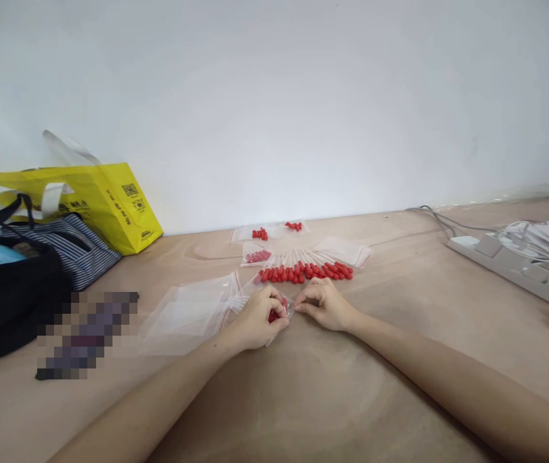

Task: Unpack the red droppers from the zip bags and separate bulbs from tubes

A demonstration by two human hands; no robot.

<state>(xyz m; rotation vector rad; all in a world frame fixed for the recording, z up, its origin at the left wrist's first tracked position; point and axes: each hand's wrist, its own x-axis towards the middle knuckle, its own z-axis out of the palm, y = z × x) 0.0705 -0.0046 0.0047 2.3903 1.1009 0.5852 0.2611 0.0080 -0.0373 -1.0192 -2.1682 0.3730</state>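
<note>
Centrally in the frame, your left hand (258,318) grips the clear bag (289,308) of red-tipped sticks (273,316), long axis apparently running left to right; your right hand (327,307) pinches its right edge.

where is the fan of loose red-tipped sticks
In the head view, the fan lies just right of centre, beyond the left hand and the right hand, with the wall farther back.

A yellow bag (105,206) stands left, a power strip (516,273) lies right.
</note>
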